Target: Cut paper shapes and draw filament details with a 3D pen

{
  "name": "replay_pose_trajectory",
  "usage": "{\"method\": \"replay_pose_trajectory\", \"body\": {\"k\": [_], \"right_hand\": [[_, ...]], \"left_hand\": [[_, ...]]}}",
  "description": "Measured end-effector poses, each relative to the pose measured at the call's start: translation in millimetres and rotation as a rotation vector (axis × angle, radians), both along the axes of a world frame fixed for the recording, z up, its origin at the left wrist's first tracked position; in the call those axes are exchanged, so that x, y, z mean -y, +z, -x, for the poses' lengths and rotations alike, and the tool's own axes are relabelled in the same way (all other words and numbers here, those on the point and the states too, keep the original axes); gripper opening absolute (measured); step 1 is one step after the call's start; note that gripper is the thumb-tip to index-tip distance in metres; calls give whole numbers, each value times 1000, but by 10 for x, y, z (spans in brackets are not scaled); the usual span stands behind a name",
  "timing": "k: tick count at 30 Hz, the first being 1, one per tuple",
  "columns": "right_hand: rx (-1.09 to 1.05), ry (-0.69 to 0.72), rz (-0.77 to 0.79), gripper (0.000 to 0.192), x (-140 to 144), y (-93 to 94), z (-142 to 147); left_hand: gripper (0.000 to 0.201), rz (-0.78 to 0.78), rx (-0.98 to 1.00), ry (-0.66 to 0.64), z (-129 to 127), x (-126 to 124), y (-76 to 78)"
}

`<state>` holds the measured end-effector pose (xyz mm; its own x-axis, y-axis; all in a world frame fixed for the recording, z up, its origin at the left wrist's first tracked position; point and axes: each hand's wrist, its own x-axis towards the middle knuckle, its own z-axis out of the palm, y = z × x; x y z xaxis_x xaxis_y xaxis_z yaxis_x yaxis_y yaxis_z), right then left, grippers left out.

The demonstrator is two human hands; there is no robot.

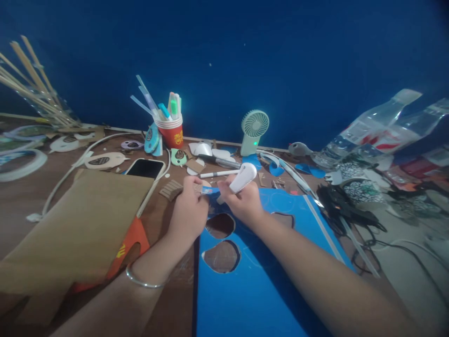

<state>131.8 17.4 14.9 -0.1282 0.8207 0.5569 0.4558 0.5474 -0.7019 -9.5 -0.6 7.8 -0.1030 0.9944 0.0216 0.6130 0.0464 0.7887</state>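
My right hand (245,201) is wrapped round a white utility knife (247,176), its tip pointing down at the upper left part of a blue sheet of board (231,304). At that sheet's upper left corner, my left hand (189,203) pinches the edge, with the fingertips partly hidden. Two rounded, pointed holes are cut through the board just below my hands, and brown tabletop shows through them. Another cut-out lies right of my right wrist. Faint drawn outlines mark the blue surface.
Brown cardboard (77,224) covers the left side, beside a phone (145,168). Behind stand a red paper cup (171,135) of pens and a small fan (255,126). Several bird-shaped cut-outs lie around. Plastic bottles (372,124) and dark cables (345,201) are at the right.
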Motion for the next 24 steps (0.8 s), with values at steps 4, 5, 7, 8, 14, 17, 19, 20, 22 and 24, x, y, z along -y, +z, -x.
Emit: {"method": "replay_pose_trajectory", "body": {"k": [4,5,7,8,14,17,19,20,22,24], "right_hand": [[32,-10,32,32,-4,9,19],[41,-11,41,33,-4,10,23],[52,-16,53,33,-3,12,31],[56,-19,59,33,-2,12,35],[91,-36,92,34,-8,17,53],[92,-36,69,33,-16,11,58],[91,-35,60,33,-21,6,62],[91,-38,59,33,-23,5,65],[93,-53,59,33,-23,6,73],[93,-75,64,33,-22,10,84]], "left_hand": [[20,12,18,4,0,3,21],[20,15,19,6,0,4,29],[21,20,20,7,-3,6,42],[21,19,17,8,-5,7,46],[21,0,-10,12,-16,11,44],[21,-2,-28,17,-16,11,49],[21,0,-39,22,-16,10,54],[21,0,-43,23,-16,10,56],[21,2,-44,25,-18,9,59],[21,6,-41,28,-22,8,64]]}}
